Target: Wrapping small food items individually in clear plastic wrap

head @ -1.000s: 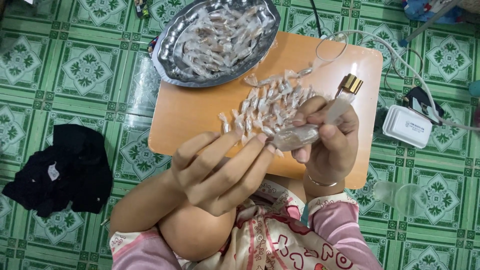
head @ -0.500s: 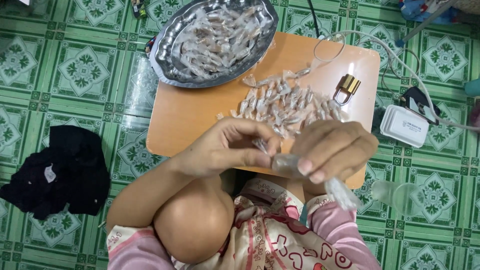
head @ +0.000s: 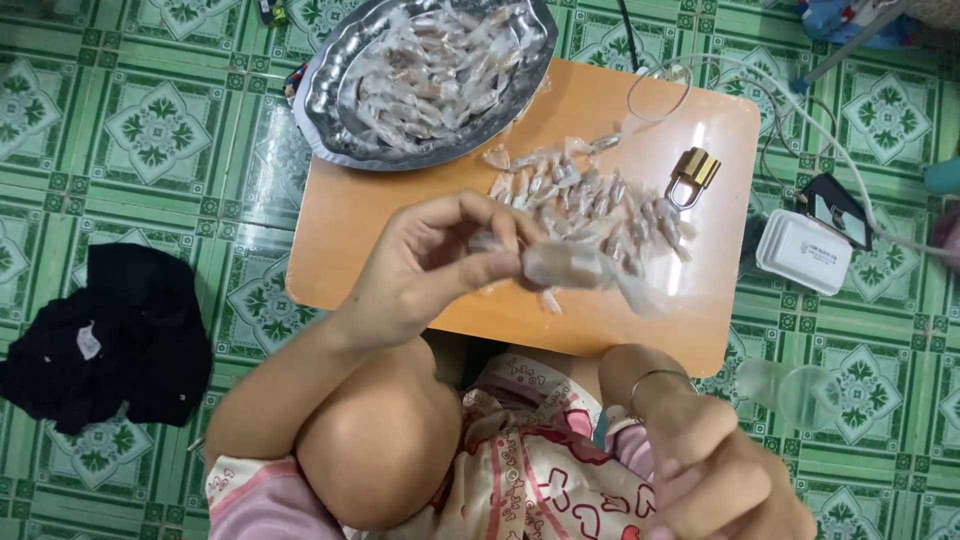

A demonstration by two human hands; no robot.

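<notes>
Right hand (head: 715, 470) sits low at the frame's bottom edge, partly cut off and blurred; fingers look loosely curled but cannot tell if they grip anything. Left hand (head: 430, 262) is raised over the near half of the bench (head: 400, 215), fingers pinched on one end of a clear-wrapped candy (head: 565, 268); the wrapper's free tail trails right, blurred, hard to read. What is inside the wrapper is only a pale brown lump. Metal tray (head: 330, 95) overhangs the far left corner of the bench, top rim cut off by the frame, filled with a heap of the same clear-wrapped pieces. A loose pile of wrapped candies (head: 590, 195) lies on the bench centre, partly hidden behind the left hand. Brass padlock (head: 692, 172) lies just right of the pile. White plastic box (head: 803, 250) on the tiled floor right of the bench, black cloth (head: 110, 335) on the floor at left. Clear cup (head: 790, 388) near the right wrist, faint.
</notes>
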